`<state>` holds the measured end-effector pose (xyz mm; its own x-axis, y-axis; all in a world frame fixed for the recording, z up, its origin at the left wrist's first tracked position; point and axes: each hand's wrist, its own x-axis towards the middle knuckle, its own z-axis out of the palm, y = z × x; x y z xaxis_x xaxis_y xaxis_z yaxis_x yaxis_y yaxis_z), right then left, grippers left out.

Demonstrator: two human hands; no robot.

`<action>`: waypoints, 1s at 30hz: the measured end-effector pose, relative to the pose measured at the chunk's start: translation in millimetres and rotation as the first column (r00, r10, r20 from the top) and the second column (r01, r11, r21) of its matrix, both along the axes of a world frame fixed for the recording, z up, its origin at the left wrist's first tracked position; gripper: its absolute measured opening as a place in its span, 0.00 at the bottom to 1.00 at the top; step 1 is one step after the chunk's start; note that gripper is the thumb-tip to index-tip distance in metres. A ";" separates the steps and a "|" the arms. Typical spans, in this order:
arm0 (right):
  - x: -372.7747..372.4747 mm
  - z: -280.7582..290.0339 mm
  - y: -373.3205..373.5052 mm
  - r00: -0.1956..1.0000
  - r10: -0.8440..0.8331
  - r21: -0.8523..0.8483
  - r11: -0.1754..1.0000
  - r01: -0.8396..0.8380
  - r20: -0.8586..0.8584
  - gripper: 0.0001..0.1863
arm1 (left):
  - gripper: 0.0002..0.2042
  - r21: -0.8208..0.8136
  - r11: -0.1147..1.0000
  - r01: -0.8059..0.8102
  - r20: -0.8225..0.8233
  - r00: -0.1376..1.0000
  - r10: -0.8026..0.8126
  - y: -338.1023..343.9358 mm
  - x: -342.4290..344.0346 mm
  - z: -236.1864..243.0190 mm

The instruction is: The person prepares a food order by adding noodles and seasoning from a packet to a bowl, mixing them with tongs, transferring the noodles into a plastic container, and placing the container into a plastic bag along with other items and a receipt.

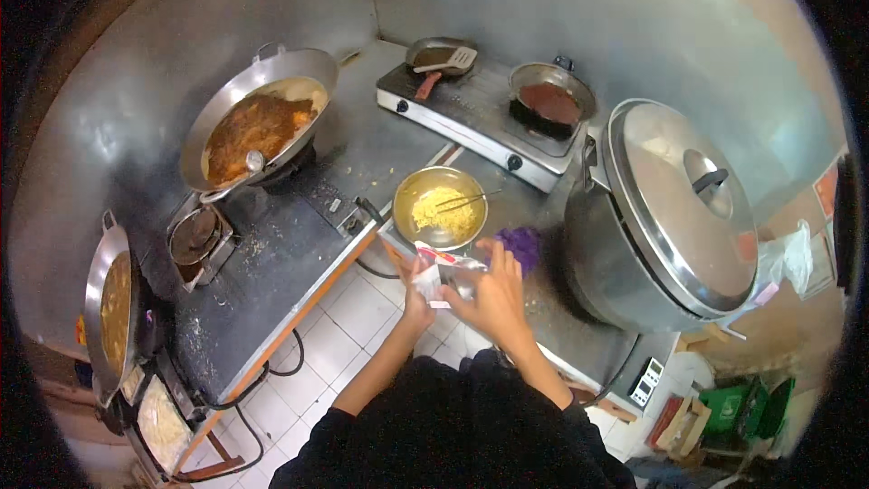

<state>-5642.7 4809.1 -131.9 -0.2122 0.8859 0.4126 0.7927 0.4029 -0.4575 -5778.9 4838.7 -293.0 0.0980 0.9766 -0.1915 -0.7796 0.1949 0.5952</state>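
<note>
My left hand (418,299) is closed round a small white and red packet (431,282), just in front of the near rim of a metal bowl (441,179). My right hand (484,290) grips the same packet from the right, thumb toward its middle. The bowl holds yellow noodle-like food (430,210), with a thin metal utensil (471,200) resting in it. A crumpled purple cloth (519,249) lies right of my right hand. What is inside the packet is too small to make out.
A large lidded pot (606,244) stands right. A two-burner stove (466,138) with two pans is behind the bowl. Left are two woks (204,145) (97,299) of food on the dark counter (262,281). Cables (291,367) hang below; green bins (729,409) sit lower right.
</note>
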 end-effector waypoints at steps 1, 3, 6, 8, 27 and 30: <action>-3.1 -12.7 2.5 1.000 -0.024 -0.007 1.000 0.024 0.000 0.13 | 0.23 0.000 1.000 -0.011 -0.059 0.998 0.011 2.1 0.9 4.3; -8.2 -37.9 4.7 0.983 -0.109 -0.032 0.993 0.115 0.145 0.12 | 0.20 0.014 1.000 0.009 -0.073 0.997 -0.008 2.9 3.1 1.8; -0.1 -54.5 3.9 0.985 -0.172 -0.102 0.980 0.168 -0.032 0.09 | 0.16 0.043 0.995 0.095 -0.214 0.973 -0.084 4.1 -0.4 -11.8; 20.1 -54.0 2.1 0.966 -0.218 -0.178 0.965 0.192 -0.139 0.08 | 0.16 -0.084 0.974 0.211 -0.159 0.962 -0.222 6.0 6.2 -18.7; 98.8 -87.7 -35.2 0.405 -0.569 -0.388 0.806 0.447 -0.716 0.24 | 0.31 -0.098 0.938 0.331 -0.988 -0.147 -0.051 -7.3 157.8 -50.2; 95.1 -96.5 -32.8 0.606 -0.508 -0.265 0.854 0.448 -0.612 0.19 | 0.23 0.064 0.948 0.312 -0.997 0.071 0.044 -14.9 139.2 -46.8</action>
